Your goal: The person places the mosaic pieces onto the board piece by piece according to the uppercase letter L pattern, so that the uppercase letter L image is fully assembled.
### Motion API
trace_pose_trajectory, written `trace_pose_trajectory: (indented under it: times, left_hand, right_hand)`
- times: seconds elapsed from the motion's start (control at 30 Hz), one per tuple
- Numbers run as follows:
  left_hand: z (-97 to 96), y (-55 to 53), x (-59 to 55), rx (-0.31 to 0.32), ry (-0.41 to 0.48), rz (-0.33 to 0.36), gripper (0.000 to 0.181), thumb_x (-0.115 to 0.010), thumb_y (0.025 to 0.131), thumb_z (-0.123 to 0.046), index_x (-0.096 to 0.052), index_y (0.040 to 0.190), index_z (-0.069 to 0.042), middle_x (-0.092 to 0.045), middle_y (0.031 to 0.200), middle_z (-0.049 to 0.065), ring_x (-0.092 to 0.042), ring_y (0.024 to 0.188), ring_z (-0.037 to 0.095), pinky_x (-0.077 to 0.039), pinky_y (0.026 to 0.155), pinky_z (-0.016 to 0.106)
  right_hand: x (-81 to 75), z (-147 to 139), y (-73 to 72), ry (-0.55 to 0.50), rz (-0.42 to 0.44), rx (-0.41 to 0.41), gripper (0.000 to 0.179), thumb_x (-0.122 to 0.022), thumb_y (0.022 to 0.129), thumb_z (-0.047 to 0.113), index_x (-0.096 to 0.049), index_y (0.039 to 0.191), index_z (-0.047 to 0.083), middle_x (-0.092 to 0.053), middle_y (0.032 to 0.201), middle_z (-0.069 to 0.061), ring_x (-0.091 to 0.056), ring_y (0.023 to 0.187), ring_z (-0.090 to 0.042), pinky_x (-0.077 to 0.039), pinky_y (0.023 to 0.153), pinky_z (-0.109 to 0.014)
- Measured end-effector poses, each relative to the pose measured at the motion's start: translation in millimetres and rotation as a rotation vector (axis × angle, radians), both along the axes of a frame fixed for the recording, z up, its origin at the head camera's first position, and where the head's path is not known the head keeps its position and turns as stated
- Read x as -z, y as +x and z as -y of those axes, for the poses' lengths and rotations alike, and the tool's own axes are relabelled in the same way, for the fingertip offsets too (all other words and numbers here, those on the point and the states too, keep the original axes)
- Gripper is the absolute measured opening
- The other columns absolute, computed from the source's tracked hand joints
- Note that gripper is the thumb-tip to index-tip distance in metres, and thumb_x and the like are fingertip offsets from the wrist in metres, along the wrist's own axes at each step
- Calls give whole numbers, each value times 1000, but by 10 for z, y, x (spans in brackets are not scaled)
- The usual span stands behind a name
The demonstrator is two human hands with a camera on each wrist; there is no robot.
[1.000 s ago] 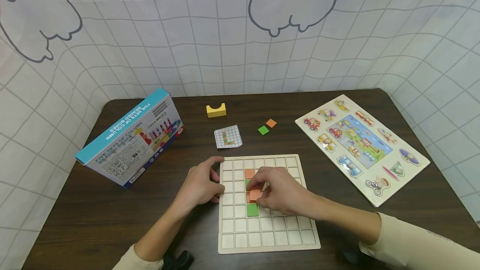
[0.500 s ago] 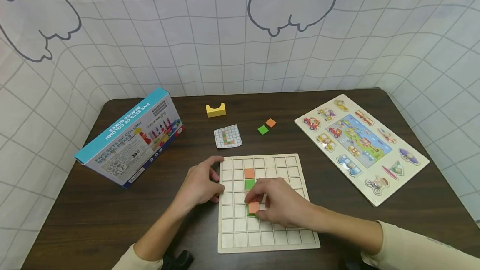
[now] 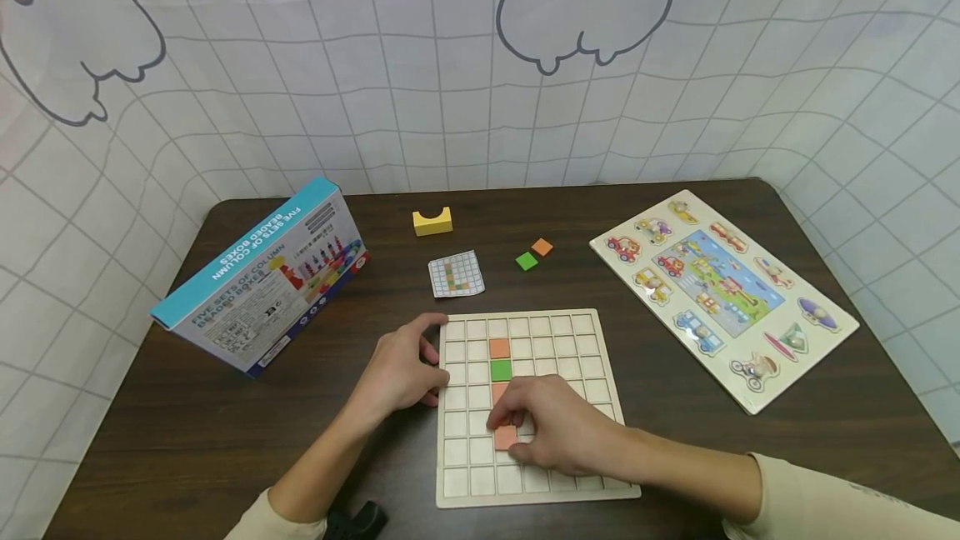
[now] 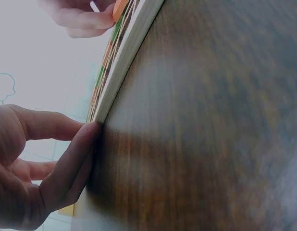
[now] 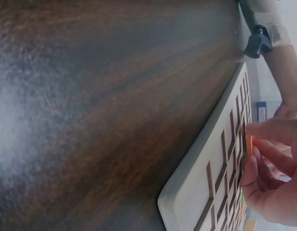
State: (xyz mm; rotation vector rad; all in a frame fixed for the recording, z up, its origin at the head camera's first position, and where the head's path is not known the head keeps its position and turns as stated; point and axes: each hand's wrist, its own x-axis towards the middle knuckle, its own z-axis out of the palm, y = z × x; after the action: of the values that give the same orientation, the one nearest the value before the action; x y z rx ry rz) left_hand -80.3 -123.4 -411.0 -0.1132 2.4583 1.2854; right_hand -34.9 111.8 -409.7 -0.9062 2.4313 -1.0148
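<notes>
My right hand (image 3: 558,423) pinches an orange square tile (image 3: 506,438) at a cell low in the third column of a pale wooden grid board (image 3: 472,482). In the right wrist view, the tile (image 5: 249,144) sits between thumb and fingers, close to the board's surface. Above it in that column are an orange tile (image 3: 498,347), a green tile (image 3: 500,370) and a partly covered orange tile (image 3: 498,392); fingers hide the cell below these. My left hand (image 3: 397,367) rests against the board's left edge, fingertips (image 4: 88,134) touching its side in the left wrist view.
Beyond the board lie a printed pattern card (image 3: 456,275), a loose green tile (image 3: 527,261) and a loose orange tile (image 3: 542,247). A yellow notched block (image 3: 432,222) stands behind. The blue-topped box (image 3: 262,282) is left; a vehicle picture puzzle (image 3: 720,298) is right.
My right hand has carried the orange tile down the column, past the lower orange and green tiles, to the cell below. My left hand has stayed at the board's edge.
</notes>
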Motion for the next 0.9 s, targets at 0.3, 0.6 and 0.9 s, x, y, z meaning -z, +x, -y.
trace_pose_trajectory:
  times: [0.3,0.6,0.9]
  left_hand:
    - [2,-2,-3,-1,1,-2,78,-75,76,9,-55,147,-16,-60,92,13,-67,54,20,-62,48,34]
    - [2,-5,-5,-1,-3,6,77,-76,77,8,-55,147,-16,-59,91,13,-66,54,20,-62,48,34]
    - [11,-8,-2,-1,2,8,77,-76,77,8,-55,147,-17,-59,92,13,-66,54,20,-62,48,34]
  right_hand:
    - [13,19,43,7,-20,-22,27,-85,75,3,-79,97,18,-68,92,12,-62,85,3,-57,78,-17]
    - [10,13,55,21,-91,-57,27,-86,72,4,-79,95,18,-67,90,12,-59,81,3,-52,76,-15]
    - [6,8,54,28,-108,-77,28,-87,72,5,-80,96,18,-67,90,12,-60,82,4,-53,77,-15]
